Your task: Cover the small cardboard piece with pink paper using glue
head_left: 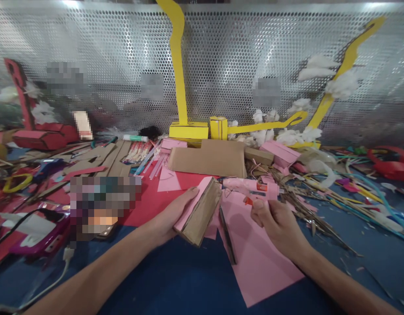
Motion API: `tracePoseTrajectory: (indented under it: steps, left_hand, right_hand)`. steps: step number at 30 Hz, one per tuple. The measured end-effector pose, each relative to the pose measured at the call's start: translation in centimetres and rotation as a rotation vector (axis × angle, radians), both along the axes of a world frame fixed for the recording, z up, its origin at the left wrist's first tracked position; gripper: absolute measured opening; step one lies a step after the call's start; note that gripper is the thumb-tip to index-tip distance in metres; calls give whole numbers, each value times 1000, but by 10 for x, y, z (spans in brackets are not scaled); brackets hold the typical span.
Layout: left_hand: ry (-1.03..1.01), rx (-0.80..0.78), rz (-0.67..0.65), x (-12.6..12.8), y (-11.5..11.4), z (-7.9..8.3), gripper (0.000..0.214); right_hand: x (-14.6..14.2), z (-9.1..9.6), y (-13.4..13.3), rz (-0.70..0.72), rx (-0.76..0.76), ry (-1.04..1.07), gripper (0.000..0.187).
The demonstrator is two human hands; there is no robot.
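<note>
My left hand (175, 214) grips a cardboard block (202, 214) with pink paper stuck on one face, holding it tilted above the blue table (175, 280). My right hand (277, 223) is closed round the handle of a pink glue gun (251, 188), whose orange trigger shows by my fingers; the gun points left toward the block. A pink paper sheet (257, 258) lies flat beneath both, with a thin cardboard strip (227, 236) resting on it.
A red sheet (152, 197) and a brown cardboard piece (208, 159) lie behind the block. Yellow cardboard shapes (189, 129) with white cotton stand against the perforated metal wall. Sticks, straws and scraps litter the right; a phone with a cable (41, 236) lies left.
</note>
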State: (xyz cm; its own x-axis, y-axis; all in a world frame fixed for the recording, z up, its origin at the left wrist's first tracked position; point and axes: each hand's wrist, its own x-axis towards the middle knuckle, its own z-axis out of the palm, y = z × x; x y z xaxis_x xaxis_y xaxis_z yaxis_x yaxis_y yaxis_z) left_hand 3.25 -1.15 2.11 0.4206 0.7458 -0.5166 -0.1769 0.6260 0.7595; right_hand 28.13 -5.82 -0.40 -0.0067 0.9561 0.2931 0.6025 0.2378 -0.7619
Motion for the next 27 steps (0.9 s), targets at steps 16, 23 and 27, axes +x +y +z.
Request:
tracePoseTrajectory:
  steps: [16, 23, 27]
  left_hand:
    - [8, 13, -18, 0, 1, -1, 44]
    - [-6, 17, 19, 2, -1, 2, 40]
    - [-20, 42, -3, 2, 0, 1, 42]
  right_hand:
    - [1, 0, 1, -29, 15, -93, 60]
    - [0, -2, -2, -10, 3, -74, 56]
    - [-2, -1, -3, 31, -38, -70, 58]
